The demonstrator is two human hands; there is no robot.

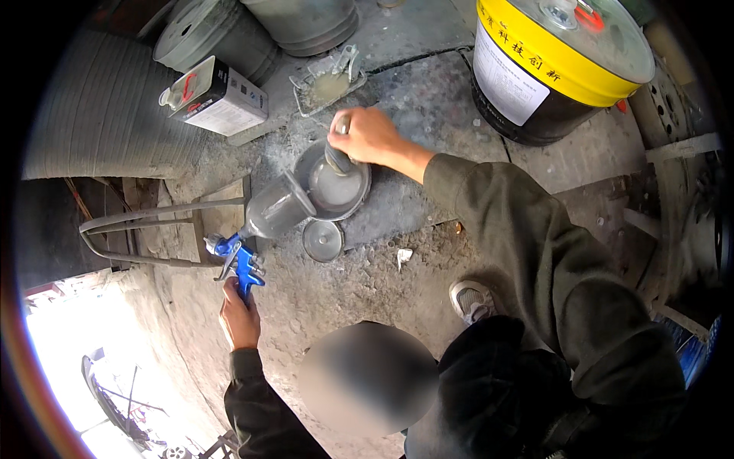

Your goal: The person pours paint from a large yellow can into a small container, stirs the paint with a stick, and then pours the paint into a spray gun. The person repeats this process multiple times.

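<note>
My left hand (241,315) is closed around the handle of a blue spray gun (243,264). The gun's grey, translucent cup (277,208) tilts with its open end against the left rim of a round metal basin (368,191). Pale grey liquid lies in the basin. Over the basin, my right hand (365,136) grips a dark tool (338,159) with a short upright handle; its lower end is at the liquid, and the fingers partly hide its kind. A small round lid (323,241) lies just in front of the basin.
A white rectangular can (229,107) and a square tray (329,86) with pale residue stand behind. A yellow and black drum (566,61) is at the back right, grey drums (218,38) at the back left. A bent metal frame (145,222) juts in from the left.
</note>
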